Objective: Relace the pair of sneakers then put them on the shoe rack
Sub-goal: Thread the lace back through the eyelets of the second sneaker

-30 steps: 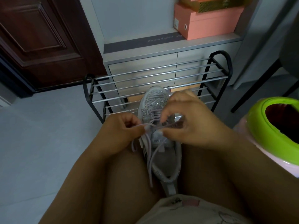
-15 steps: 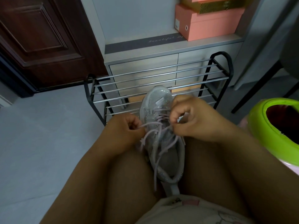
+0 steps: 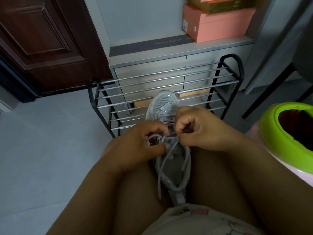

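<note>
Both forearms are seen bare, with no sleeves, watch or rings visible on the left hand [image 3: 142, 145] or right hand [image 3: 199, 131]. Legs are bare too. A cream fabric garment with pink cartoon print [image 3: 194, 219] is worn at the lap.

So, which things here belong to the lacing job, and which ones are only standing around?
Part of the job:
sneaker
lace, pinched by left hand and right hand
shoe rack

Only standing around:
pink box
gold box
green-rimmed bin
door
cabinet
</note>
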